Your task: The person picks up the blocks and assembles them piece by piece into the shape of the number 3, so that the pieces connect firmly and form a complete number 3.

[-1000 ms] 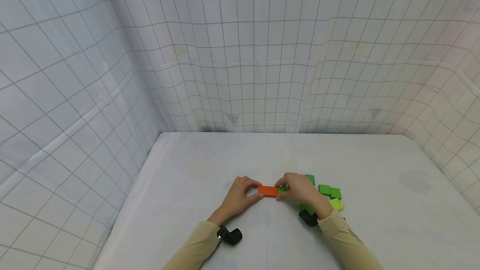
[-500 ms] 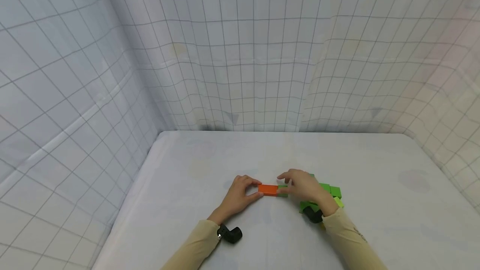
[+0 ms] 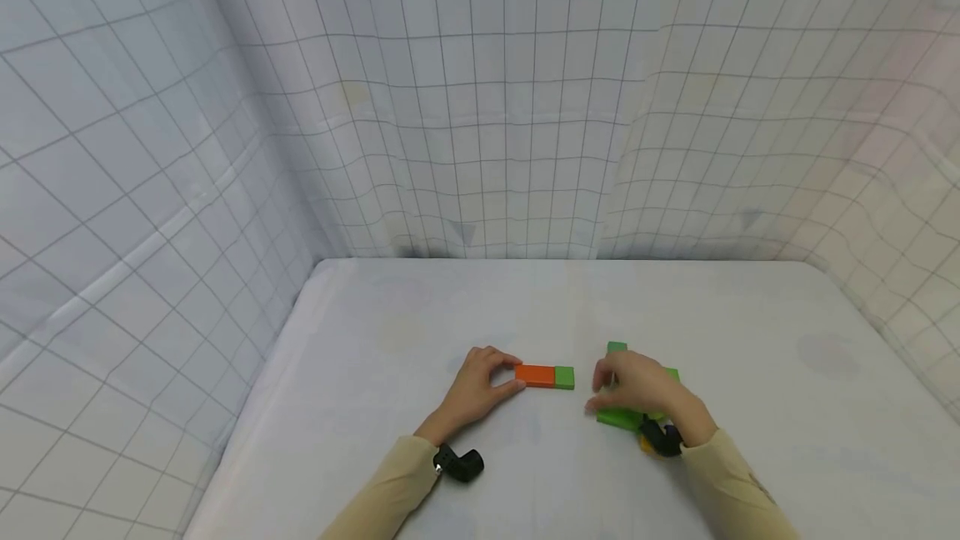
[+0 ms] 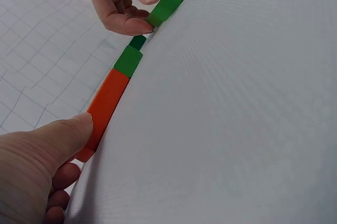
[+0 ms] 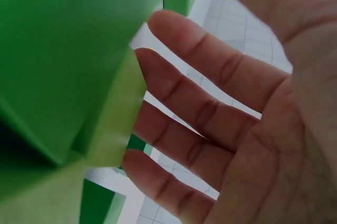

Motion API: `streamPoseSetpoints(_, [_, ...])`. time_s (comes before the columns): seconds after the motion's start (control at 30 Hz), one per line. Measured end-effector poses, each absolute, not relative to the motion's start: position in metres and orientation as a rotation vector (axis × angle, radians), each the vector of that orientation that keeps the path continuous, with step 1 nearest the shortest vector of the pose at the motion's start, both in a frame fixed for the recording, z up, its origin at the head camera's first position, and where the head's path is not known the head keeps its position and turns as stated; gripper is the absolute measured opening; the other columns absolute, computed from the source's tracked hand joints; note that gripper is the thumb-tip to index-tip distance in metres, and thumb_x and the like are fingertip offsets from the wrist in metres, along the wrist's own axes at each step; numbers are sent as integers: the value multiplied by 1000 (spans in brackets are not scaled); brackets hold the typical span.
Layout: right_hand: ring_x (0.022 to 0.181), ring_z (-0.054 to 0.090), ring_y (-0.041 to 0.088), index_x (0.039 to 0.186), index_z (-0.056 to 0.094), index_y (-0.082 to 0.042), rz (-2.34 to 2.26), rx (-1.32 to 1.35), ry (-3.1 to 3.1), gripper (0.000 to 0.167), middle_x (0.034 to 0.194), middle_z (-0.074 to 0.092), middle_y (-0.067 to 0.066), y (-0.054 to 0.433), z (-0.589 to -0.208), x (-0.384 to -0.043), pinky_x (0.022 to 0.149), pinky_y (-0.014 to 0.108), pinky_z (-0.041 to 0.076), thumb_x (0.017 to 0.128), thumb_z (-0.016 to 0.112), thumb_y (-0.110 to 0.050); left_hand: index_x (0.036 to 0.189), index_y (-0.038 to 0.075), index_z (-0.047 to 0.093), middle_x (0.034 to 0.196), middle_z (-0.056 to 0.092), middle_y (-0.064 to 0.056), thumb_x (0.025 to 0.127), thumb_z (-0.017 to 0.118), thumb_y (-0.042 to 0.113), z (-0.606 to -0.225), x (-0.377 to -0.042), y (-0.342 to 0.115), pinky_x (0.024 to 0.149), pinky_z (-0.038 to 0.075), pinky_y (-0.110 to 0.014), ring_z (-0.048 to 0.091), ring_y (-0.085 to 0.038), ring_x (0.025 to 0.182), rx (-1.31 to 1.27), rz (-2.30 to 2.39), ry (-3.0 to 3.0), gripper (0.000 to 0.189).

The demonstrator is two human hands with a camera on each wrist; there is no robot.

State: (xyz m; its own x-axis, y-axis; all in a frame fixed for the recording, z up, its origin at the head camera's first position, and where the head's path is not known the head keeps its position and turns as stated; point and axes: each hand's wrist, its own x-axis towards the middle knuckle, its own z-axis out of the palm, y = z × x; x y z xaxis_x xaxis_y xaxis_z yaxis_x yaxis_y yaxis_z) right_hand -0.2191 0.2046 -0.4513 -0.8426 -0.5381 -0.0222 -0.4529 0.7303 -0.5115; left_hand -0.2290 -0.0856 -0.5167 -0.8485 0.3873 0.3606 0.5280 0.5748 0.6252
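Note:
An orange block [image 3: 535, 376] lies flat on the table, its left end pinched between the thumb and fingers of my left hand [image 3: 474, 388]. Against its right end sits a small green block [image 3: 564, 377], the two forming one straight row. My right hand [image 3: 643, 382] hovers over the group of green blocks [image 3: 618, 419] to the right, its fingers loosely bent and holding nothing. Close up in the right wrist view, a large green face [image 5: 63, 50] and a yellow-green block [image 5: 117, 113] stand beside those fingertips. The hand and wrist hide part of the group.
A green block [image 3: 617, 346] shows behind my right hand, and a yellow piece [image 3: 649, 445] peeks out under the right wrist camera [image 3: 662, 437]. White cloth covers the table [image 3: 420, 307]; gridded white curtains [image 3: 480, 107] rise behind it and at both sides.
My right hand has let go of the small green block next to the orange one and moved right, over the green group. My left hand stays on the orange block.

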Motion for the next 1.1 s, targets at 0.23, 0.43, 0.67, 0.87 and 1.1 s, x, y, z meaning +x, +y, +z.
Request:
streamPoseSetpoints(0.23, [74, 46, 9, 80, 66, -20, -658, -960, 2799, 32, 82, 52, -10, 208, -454, -207, 68, 31, 42, 65, 86, -40, 108, 16, 69, 100, 61, 6, 83, 75, 30, -515, -229, -86, 83, 39, -32, 46, -14, 94, -766, -1141, -2638, 30])
streamPoseSetpoints(0.43, [80, 46, 11, 82, 67, -20, -629, -992, 2794, 30, 84, 52, -10, 214, -452, -205, 72, 34, 42, 64, 87, -33, 109, 16, 69, 100, 60, 7, 83, 74, 30, -517, -230, -85, 83, 39, -32, 45, -13, 93, -765, -1137, -2641, 29])
streamPoseSetpoints(0.67, [88, 49, 16, 84, 67, -19, -666, -927, 2757, 31, 89, 54, -10, 222, -452, -205, 76, 36, 43, 67, 86, -36, 109, 16, 69, 101, 60, 6, 83, 74, 30, -517, -230, -85, 84, 39, -32, 45, -13, 94, -760, -1126, -2655, 29])
streamPoseSetpoints(0.87, [91, 55, 20, 96, 69, -12, -822, -825, 2748, 23, 94, 60, -7, 229, -445, -211, 79, 40, 46, 82, 76, -29, 109, 16, 69, 101, 60, 6, 84, 74, 31, -517, -229, -84, 84, 39, -32, 45, -13, 94, -756, -1124, -2664, 29])
streamPoseSetpoints(1.1, [80, 57, 21, 104, 67, -3, -773, -669, 2912, 23, 92, 62, 5, 237, -439, -227, 68, 37, 48, 83, 73, -11, 108, 16, 69, 100, 61, 6, 83, 75, 30, -517, -229, -85, 83, 39, -32, 46, -13, 93, -763, -1131, -2637, 29])
